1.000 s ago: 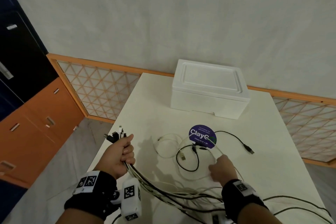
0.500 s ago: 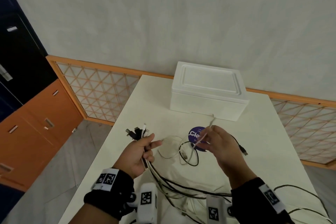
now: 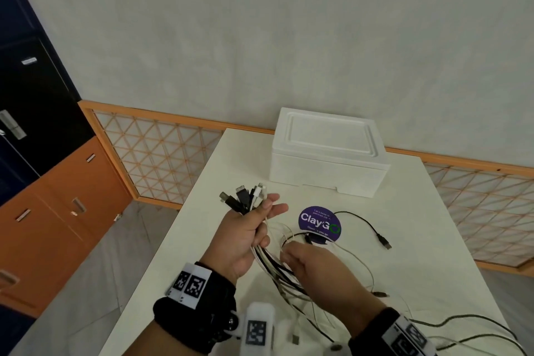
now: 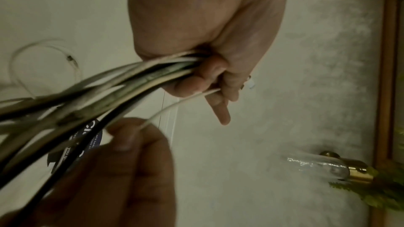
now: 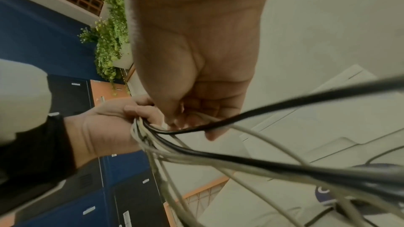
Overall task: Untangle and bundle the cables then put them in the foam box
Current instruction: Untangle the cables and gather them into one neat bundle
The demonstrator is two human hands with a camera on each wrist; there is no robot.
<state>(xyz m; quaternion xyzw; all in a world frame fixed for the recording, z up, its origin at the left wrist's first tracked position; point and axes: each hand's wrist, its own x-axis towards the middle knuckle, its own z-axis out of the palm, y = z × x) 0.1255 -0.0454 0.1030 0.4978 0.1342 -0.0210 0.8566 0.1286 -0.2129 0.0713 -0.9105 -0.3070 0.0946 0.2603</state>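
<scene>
1. It looks like an office pantry or break room: a round purple sticker (image 3: 320, 223) on the white worktop (image 3: 433, 240) reads "ClayGo" with small print about keeping a pantry clean.
2. Blue, black and orange lockers (image 3: 43, 167) with label plates and handles line the left side.
3. An orange-framed lattice panel (image 3: 161, 150) runs along the plain grey wall (image 3: 260, 37).
4. Trailing green plants (image 5: 111, 40) hang above the lockers.

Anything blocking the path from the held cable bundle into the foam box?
Yes: the white foam box has its lid on, so the bundle of black and white cables gripped in the left hand cannot go in yet. The white table between bundle and box looks bare; loose cables lie nearer the right hand.
</scene>
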